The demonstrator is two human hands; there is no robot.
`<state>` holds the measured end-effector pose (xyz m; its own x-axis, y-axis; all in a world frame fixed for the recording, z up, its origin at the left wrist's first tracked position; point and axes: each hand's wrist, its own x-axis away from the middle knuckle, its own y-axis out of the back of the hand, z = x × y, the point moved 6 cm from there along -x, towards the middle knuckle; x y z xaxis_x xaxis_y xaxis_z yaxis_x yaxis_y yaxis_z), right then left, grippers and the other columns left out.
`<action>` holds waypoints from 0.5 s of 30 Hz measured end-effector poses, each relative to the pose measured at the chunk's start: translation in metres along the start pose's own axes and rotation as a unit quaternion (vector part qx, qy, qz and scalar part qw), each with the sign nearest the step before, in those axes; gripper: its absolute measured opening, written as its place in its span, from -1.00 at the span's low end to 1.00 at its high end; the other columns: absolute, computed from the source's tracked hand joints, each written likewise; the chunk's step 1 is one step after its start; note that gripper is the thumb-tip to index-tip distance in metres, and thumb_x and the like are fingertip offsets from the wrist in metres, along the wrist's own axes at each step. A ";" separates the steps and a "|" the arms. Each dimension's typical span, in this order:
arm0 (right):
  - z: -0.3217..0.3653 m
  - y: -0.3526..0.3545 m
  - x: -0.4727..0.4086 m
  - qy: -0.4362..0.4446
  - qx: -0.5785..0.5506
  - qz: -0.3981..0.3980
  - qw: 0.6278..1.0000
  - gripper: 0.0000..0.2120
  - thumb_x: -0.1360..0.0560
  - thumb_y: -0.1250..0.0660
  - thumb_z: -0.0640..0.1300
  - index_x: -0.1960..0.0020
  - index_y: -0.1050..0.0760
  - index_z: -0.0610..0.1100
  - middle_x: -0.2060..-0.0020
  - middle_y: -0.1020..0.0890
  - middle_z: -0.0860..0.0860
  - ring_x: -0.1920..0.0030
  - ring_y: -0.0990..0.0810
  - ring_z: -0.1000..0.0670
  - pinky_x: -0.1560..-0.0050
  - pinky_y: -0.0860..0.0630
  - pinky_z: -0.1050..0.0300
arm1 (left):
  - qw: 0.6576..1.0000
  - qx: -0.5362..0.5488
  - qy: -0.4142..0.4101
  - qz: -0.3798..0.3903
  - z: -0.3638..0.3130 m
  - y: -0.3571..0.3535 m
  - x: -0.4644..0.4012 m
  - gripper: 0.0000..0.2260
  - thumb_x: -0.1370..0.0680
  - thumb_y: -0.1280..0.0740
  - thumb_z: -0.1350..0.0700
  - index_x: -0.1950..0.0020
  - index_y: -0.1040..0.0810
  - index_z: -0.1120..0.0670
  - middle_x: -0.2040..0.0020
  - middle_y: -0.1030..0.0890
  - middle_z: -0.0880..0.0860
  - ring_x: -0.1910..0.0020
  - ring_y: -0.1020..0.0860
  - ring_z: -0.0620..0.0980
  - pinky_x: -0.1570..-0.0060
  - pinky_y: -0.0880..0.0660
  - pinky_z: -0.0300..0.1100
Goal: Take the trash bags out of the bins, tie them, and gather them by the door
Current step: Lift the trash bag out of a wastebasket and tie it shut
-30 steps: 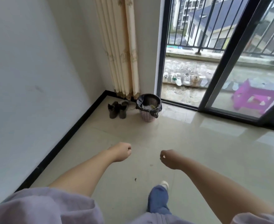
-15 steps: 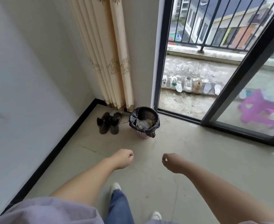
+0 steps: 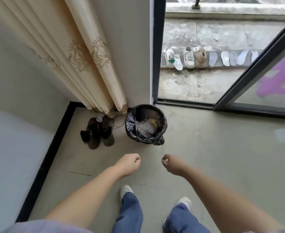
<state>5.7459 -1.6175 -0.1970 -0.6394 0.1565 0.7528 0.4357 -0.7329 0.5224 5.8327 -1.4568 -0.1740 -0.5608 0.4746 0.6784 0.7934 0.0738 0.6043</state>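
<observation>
A small round bin lined with a black trash bag (image 3: 130,126) stands on the floor in the room's corner, by the sliding door frame. The bag's edge is folded over the bin's rim, and clear plastic and yellowish scraps (image 3: 146,126) lie inside. My left hand (image 3: 129,163) and my right hand (image 3: 171,164) hang in front of me, a short way this side of the bin. Both are loosely closed into fists and hold nothing. Neither touches the bag.
A pair of dark shoes (image 3: 97,133) sits left of the bin under the cream curtain (image 3: 81,52). The black-framed sliding door (image 3: 249,78) is open onto a balcony with several shoes and insoles (image 3: 189,58). A purple stool (image 3: 279,79) shows through the glass.
I have walked closer to the bin, which now looks larger and nearer. My view has tilted further down. Both hands stay closed in front of me.
</observation>
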 end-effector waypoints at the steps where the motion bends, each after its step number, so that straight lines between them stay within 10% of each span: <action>1: -0.004 -0.006 -0.028 -0.006 -0.024 0.008 1.000 -0.70 -0.57 -0.08 -0.13 -0.15 -0.48 -0.24 -0.10 -0.62 -0.20 -0.09 -0.60 -0.20 -0.07 -0.49 0.06 | 1.000 0.014 0.006 -0.002 0.011 -0.007 -0.029 -0.76 -0.56 -0.12 0.14 -0.06 -0.57 0.11 -0.06 -0.62 0.08 -0.04 -0.55 0.08 0.00 -0.45 -0.16; 7: -0.054 -0.050 -0.191 -0.043 -0.235 0.002 0.971 -0.79 -0.59 -0.07 -0.19 0.00 -0.44 -0.27 0.16 -0.55 -0.13 0.30 -0.52 -0.02 0.44 -0.38 0.34 | 0.945 0.295 0.129 -0.051 0.082 -0.082 -0.204 -0.84 -0.62 -0.11 0.12 0.02 -0.45 0.12 0.23 -0.56 0.01 0.19 -0.51 0.03 0.24 -0.39 -0.21; 12: -0.108 -0.092 -0.290 -0.108 -0.497 -0.010 0.861 -0.64 -0.62 0.00 0.10 -0.17 -0.36 -0.16 0.12 -0.54 -0.07 0.13 -0.59 -0.04 0.18 -0.54 0.05 | 0.709 0.638 0.247 -0.171 0.136 -0.121 -0.289 -0.61 -0.64 -0.03 -0.08 -0.29 -0.34 0.17 -0.08 -0.53 0.26 -0.03 -0.55 0.16 -0.04 -0.50 -0.01; 15: -0.123 -0.108 -0.340 -0.107 -0.579 0.028 0.808 -0.55 -0.58 0.02 0.25 -0.21 -0.25 -0.10 0.00 -0.56 -0.17 -0.05 -0.59 -0.16 0.15 -0.60 -0.10 | 0.580 0.773 0.211 -0.144 0.155 -0.133 -0.339 -0.53 -0.62 -0.02 -0.18 -0.20 -0.46 0.17 0.15 -0.61 0.21 0.16 -0.61 0.15 0.08 -0.58 0.00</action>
<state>5.8384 -1.6731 -0.5581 -0.4615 0.1211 0.8788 -0.5037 -0.8512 -0.1473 5.9542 -1.4915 -0.5487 -0.4717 0.0146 0.8816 -0.2668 0.9506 -0.1585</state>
